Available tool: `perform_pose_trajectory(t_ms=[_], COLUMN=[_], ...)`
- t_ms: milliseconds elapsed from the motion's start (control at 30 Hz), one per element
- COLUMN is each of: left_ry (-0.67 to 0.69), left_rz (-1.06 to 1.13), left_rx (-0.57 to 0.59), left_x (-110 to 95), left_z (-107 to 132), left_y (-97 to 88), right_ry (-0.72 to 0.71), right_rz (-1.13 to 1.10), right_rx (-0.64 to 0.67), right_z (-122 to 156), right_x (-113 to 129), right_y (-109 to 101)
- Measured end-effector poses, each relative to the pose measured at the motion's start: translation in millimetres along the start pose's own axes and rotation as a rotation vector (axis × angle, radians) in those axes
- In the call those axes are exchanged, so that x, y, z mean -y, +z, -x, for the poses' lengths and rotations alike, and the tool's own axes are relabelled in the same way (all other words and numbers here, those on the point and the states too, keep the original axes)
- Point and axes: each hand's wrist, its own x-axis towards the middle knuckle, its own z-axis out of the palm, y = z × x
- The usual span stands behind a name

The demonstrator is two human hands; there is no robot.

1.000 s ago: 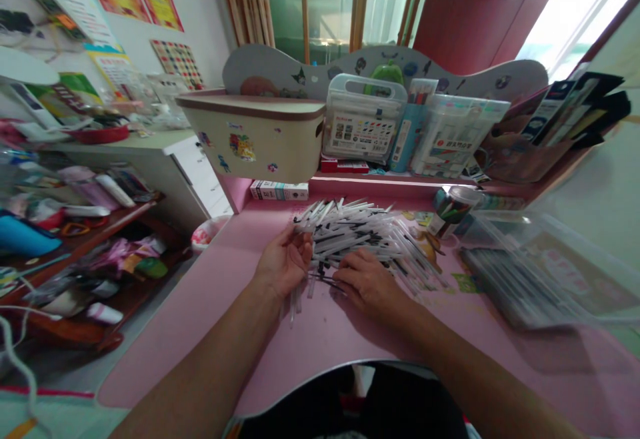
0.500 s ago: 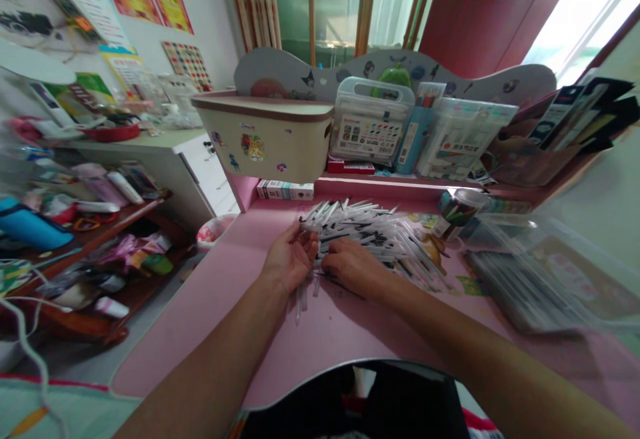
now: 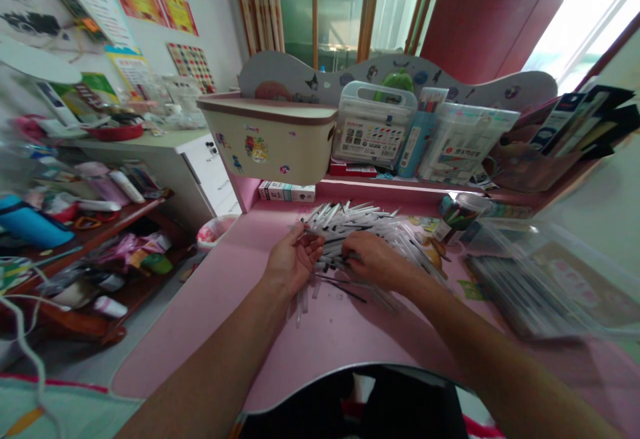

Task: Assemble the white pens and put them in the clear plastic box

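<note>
A heap of white and clear pens (image 3: 367,226) with black parts lies on the pink desk (image 3: 320,332). My left hand (image 3: 293,259) rests at the heap's left edge, fingers curled round a bundle of pens whose ends stick out below the palm. My right hand (image 3: 377,259) lies palm down on the near side of the heap, fingers bent onto the pens; what they pinch is hidden. A few thin dark refills (image 3: 345,287) lie loose on the desk just under the right hand.
A cream bin (image 3: 270,136) stands on the raised shelf at the back left, with marker cases (image 3: 375,129) beside it. A pen cup (image 3: 457,212) and a clear plastic box (image 3: 545,279) sit at the right. Cluttered shelves (image 3: 85,226) fill the left.
My right hand has slid forward and up from the desk's near side onto the pen heap. My left hand kept its bundle and barely shifted.
</note>
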Motion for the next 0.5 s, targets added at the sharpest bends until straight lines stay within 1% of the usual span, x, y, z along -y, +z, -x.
perform_pose_trajectory(t_ms=[100, 167, 233, 300, 367, 433, 500], left_ry=[0.028, 0.023, 0.022, 0.031, 0.035, 0.039, 0.043], left_rz=[-0.083, -0.138, -0.184, -0.216, -0.234, -0.240, -0.244], left_rx=[0.049, 0.109, 0.159, 0.173, 0.166, 0.155, 0.153], left_x=[6, 11, 16, 20, 23, 24, 24], left_z=[5, 8, 10, 10, 8, 7, 6], left_y=[0.4, 0.8, 0.6, -0.1, -1.2, -2.0, -2.3], right_ry=[0.160, 0.243, 0.315, 0.366, 0.392, 0.402, 0.394], right_rz=[-0.372, -0.642, -0.840, -0.951, -1.004, -1.019, -1.016], right_rx=[-0.035, -0.077, -0.155, -0.250, -0.326, -0.363, -0.363], right_z=[22, 34, 40, 42, 41, 39, 38], right_x=[-8, -11, -12, -12, -11, -10, -10], right_y=[-15, -15, -8, 2, 11, 18, 22])
